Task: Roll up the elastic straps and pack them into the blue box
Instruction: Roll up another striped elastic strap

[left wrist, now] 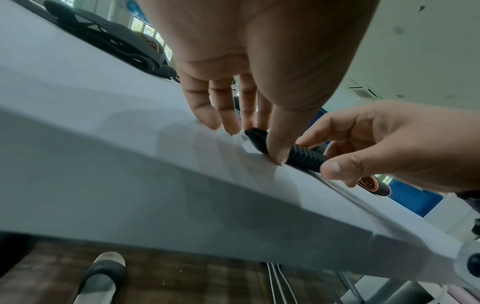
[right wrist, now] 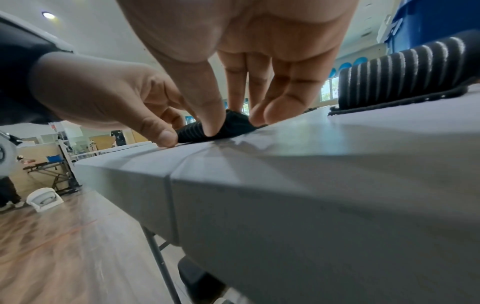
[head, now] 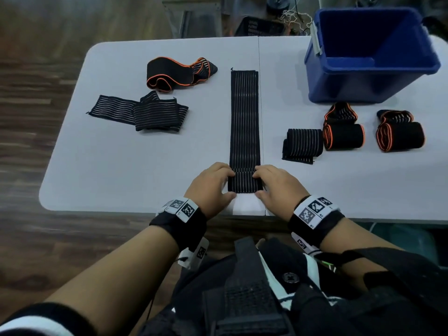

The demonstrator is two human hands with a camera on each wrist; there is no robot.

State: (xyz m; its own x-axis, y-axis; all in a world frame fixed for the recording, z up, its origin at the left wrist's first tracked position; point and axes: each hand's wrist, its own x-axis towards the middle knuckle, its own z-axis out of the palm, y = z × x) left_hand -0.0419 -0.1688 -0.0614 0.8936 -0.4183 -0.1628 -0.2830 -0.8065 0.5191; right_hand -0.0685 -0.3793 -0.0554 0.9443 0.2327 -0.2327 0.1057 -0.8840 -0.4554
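A long black elastic strap with pale stripes (head: 244, 117) lies flat down the middle of the white table (head: 121, 166). Its near end is turned into a small roll (head: 244, 181) close to the front edge. My left hand (head: 226, 185) pinches the roll's left end, thumb (left wrist: 278, 148) in front and fingers behind. My right hand (head: 261, 185) pinches the right end the same way, thumb (right wrist: 207, 115) on the roll (right wrist: 231, 126). The blue box (head: 371, 57) stands open at the far right; nothing shows inside it.
Three rolled straps lie before the box: a striped one (head: 303, 144) and two orange-edged ones (head: 343, 137) (head: 400, 137). At the far left lie a loose orange-edged strap (head: 179, 73) and a loose striped strap (head: 145, 113). The table's front edge is just under my wrists.
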